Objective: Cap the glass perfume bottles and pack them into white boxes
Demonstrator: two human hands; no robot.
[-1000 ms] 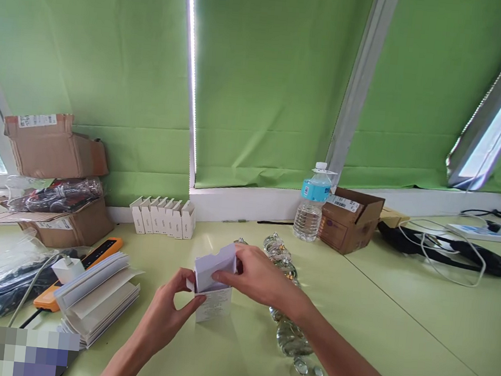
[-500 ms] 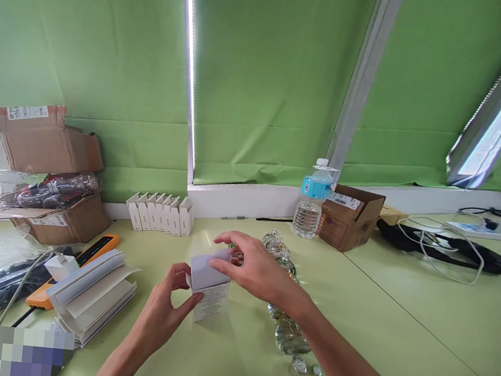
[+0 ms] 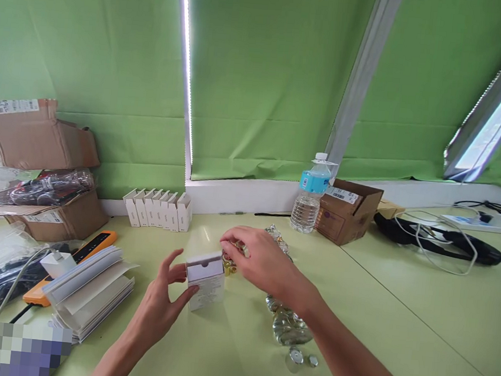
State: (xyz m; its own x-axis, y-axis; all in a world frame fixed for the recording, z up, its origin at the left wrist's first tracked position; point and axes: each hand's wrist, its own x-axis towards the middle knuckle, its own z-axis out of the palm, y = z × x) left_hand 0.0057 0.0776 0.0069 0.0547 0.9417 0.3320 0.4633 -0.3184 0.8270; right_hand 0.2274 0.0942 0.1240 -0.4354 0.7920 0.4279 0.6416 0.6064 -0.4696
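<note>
A small white carton (image 3: pixel 206 290) with fine print on its front stands on the table. My left hand (image 3: pixel 162 298) grips it from the left, thumb at the front and forefinger raised. My right hand (image 3: pixel 261 260) is at the carton's upper right corner, thumb and fingertips drawn together. Whether they pinch a flap is hidden. Behind and beneath that hand are gold-coloured glass items (image 3: pixel 229 266), partly covered. A row of shiny clear glass pieces (image 3: pixel 290 328) runs along the table under my right forearm, with a small silver-topped jar (image 3: pixel 295 358) and a small silver cap (image 3: pixel 312 360) at its near end.
Several upright white cartons (image 3: pixel 157 210) line the back edge. At left are flattened white cartons (image 3: pixel 89 296), an orange power strip (image 3: pixel 103 240) and stacked cardboard boxes (image 3: pixel 38 138). A water bottle (image 3: pixel 309 196), an open brown box (image 3: pixel 349 212) and a black strap-like object (image 3: pixel 484 249) are at right.
My right hand has moved slightly right, off the carton's top panel to its corner. That panel now sits lower, with a notched edge showing. My left hand still grips the carton.
</note>
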